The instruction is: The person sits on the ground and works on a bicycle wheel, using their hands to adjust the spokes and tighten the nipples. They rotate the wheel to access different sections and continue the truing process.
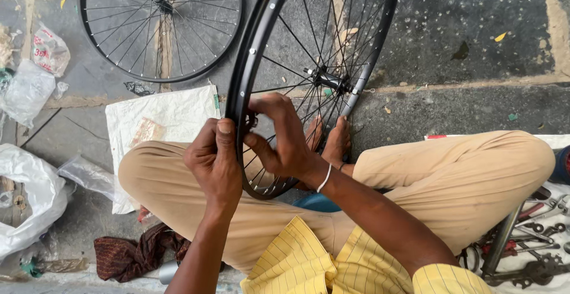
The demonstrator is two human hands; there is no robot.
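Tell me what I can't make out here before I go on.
Head view:
- Left hand and right hand on the rim: what the fingertips pinch is hidden by the fingers.
- Rim top: cut off by the upper edge.
- Tools, lower right: cut off, too small to identify.

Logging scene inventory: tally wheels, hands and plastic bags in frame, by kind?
Spoked bicycle wheels: 2, the upright wheel and the flat wheel on the ground
Hands: 2, left hand and right hand, both on the upright wheel's rim
Plastic bags at the left edge: 3, for example this bag
Total: 7
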